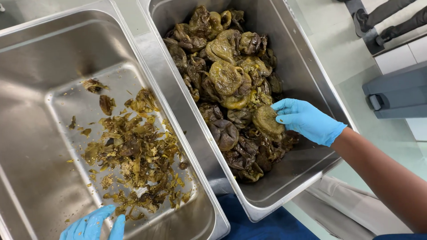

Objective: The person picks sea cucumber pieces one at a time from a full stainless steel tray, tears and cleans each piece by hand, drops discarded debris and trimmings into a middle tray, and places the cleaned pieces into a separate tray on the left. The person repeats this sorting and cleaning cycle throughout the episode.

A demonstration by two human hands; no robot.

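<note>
Item: one soft, wrinkled olive-green roasted pepper [267,120], lying at the near right edge of the heap, touched by the right hand [307,121] in a blue glove; its fingers [284,106] curl over the pepper's top, closing on it.

Heap: dark green and brown charred roasted peppers [227,80], piled in the deep rectangular steel pan on the right [307,66].

Adjoining: a second rectangular steel pan on the left [40,89], side by side with the first, holding a loose scatter of pepper skins and seeds [133,155].

Left hand [93,224], blue-gloved, rests at that pan's near edge, fingers spread open, holding nothing, just beside the scraps.

Below: blue cloth [262,226] between the pans' near corners.
</note>
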